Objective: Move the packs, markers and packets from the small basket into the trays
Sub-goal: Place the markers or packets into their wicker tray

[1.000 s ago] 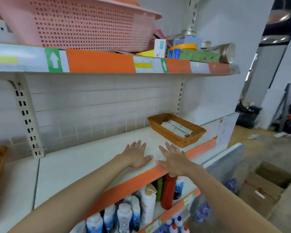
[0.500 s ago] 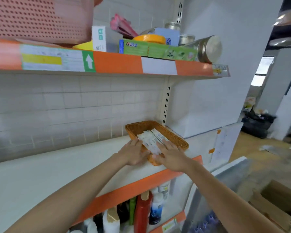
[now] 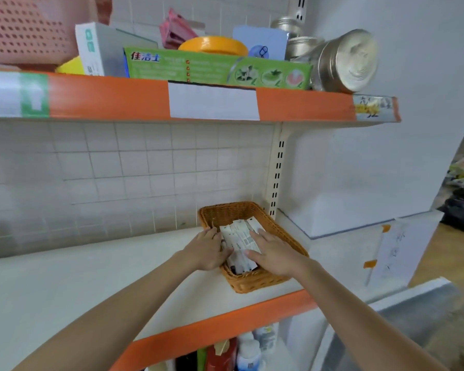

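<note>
A small brown wicker basket (image 3: 284,235) stands on the white middle shelf near the right upright. Inside it lie several long white packs (image 3: 239,238) with grey print, stacked lengthwise; a dark item shows under their near end. My left hand (image 3: 206,249) is at the basket's left side, its fingers curled against the left edge of the packs. My right hand (image 3: 275,254) lies flat on top of the packs, fingers straight and thumb across them. No trays are in view.
The white shelf (image 3: 91,285) stretches left of the basket, with an orange front edge (image 3: 225,321). The upper shelf (image 3: 118,100) carries a pink perforated basket, boxes, a green carton and metal tins (image 3: 346,60). Bottles (image 3: 248,352) stand on the shelf below.
Both hands moved from the bare shelf edge to the wicker basket and now lie on the packs inside it. The view swung right and closer to the basket.
</note>
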{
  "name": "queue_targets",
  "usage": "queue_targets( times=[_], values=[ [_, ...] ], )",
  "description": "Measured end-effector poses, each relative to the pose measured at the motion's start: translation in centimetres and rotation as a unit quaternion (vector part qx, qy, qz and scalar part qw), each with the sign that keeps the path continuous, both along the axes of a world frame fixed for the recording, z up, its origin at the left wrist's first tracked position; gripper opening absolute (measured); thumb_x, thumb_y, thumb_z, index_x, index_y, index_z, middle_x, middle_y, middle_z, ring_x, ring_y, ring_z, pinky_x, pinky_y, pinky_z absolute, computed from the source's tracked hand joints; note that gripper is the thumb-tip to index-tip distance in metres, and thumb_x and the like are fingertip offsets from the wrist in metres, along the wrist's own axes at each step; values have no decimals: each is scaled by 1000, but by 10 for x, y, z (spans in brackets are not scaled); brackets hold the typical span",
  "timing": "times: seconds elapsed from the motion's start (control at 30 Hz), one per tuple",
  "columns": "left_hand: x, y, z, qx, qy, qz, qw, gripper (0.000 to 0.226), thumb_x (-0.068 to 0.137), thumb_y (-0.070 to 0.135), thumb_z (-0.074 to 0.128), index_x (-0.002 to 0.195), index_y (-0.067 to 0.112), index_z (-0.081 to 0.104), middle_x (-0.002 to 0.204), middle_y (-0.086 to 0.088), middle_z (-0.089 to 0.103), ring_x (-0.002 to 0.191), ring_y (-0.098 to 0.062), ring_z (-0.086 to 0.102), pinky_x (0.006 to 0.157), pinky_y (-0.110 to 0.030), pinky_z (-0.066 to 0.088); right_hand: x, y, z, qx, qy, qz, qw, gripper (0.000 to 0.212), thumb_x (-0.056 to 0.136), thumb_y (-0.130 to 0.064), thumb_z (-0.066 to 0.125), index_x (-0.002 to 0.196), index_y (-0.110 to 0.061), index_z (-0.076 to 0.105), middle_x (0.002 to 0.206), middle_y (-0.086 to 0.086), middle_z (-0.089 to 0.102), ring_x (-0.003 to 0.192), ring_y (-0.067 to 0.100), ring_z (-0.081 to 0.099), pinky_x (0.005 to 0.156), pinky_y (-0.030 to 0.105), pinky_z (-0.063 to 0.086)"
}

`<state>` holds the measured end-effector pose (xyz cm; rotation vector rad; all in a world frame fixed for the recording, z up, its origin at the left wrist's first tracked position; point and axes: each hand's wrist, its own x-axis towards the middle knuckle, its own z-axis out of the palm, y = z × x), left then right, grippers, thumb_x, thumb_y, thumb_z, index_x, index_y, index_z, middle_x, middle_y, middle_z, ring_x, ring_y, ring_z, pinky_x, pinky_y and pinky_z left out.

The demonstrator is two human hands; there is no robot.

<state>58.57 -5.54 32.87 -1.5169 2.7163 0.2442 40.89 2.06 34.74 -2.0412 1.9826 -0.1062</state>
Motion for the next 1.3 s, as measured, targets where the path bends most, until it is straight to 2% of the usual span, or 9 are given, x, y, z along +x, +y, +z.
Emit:
queue_targets(
  times=[0.23, 0.33, 0.43, 0.53, 0.63, 0.73, 0.93, 1.2, 1.3],
  values=[
    [-17, -18, 3, 2, -37, -5, 999, 65, 102, 41, 31, 147, -4, 24, 155, -18, 24, 147, -24, 10, 120, -35, -5, -14, -33, -10, 15, -44, 22, 999, 63, 104, -37, 35, 156, -18, 5, 163, 4, 2, 149, 20, 6, 120, 35, 13],
    [-22, -26, 4, 6, -57, 14, 998, 61, 98, 42, 38, 142, -1, 37, 151, -17, 32, 144, -28, 17, 120, -39, 7, -19, -43, -6, 14, -55, 26, 998, 61, 103, -31, 39, 155, -18, 10, 161, 7, 14, 143, 23, 28, 114, 33, 26],
    [-35, -29, 5, 6, -51, 30, 998, 44, 96, 35, 42, 124, 4, 56, 136, -15, 48, 133, -29, 35, 114, -39, 23, -24, -52, -1, 2, -53, 39, 998, 59, 103, -28, 40, 155, -17, 14, 158, 10, 22, 113, 15, 54, 100, 30, 38],
    [-51, -28, 2, 21, -67, 66, 995, 45, 95, 37, 42, 121, 5, 58, 134, -15, 49, 131, -32, 35, 114, -43, 24, -28, -60, 1, 5, -41, 55, 998, 59, 102, -28, 42, 154, -16, 16, 155, 12, 28, 127, 24, 49, 102, 33, 39],
    [-67, -27, 3, 4, -74, 116, 990, 58, 97, 45, 40, 139, 4, 43, 149, -17, 33, 143, -34, 19, 118, -45, 18, -32, -69, 0, 10, -31, 65, 997, 61, 102, -29, 44, 154, -13, 16, 154, 13, 31, 129, 28, 46, 102, 35, 40],
    [-74, -20, 0, -32, -54, 146, 987, 60, 96, 42, 42, 143, 5, 38, 154, -18, 25, 146, -32, 13, 117, -42, 18, -32, -76, -10, 1, -12, 64, 998, 62, 99, -31, 47, 151, -11, 22, 148, 14, 39, 129, 29, 44, 99, 34, 40],
    [-75, -18, -8, -57, -60, 149, 985, 62, 95, 44, 41, 142, 5, 39, 151, -17, 32, 144, -31, 19, 116, -41, 21, -28, -77, -30, -21, 27, 65, 997, 58, 97, -33, 47, 147, -11, 28, 144, 15, 32, 132, 34, 27, 105, 38, 32],
    [-77, -16, -4, -61, -69, 137, 986, 50, 93, 39, 46, 131, 6, 48, 134, -15, 51, 126, -29, 45, 107, -39, 32, -27, -77, -27, 7, -11, 64, 998, 61, 93, -26, 56, 144, -8, 29, 140, 16, 31, 117, 33, 51, 91, 36, 46],
    [-77, -14, 0, -68, -65, 127, 987, 39, 92, 28, 46, 123, 5, 53, 125, -14, 57, 118, -29, 52, 102, -38, 36, -27, -76, -26, 13, -35, 67, 997, 49, 94, -18, 53, 139, -5, 38, 134, 18, 42, 122, 33, 46, 91, 34, 43]
  ],
)
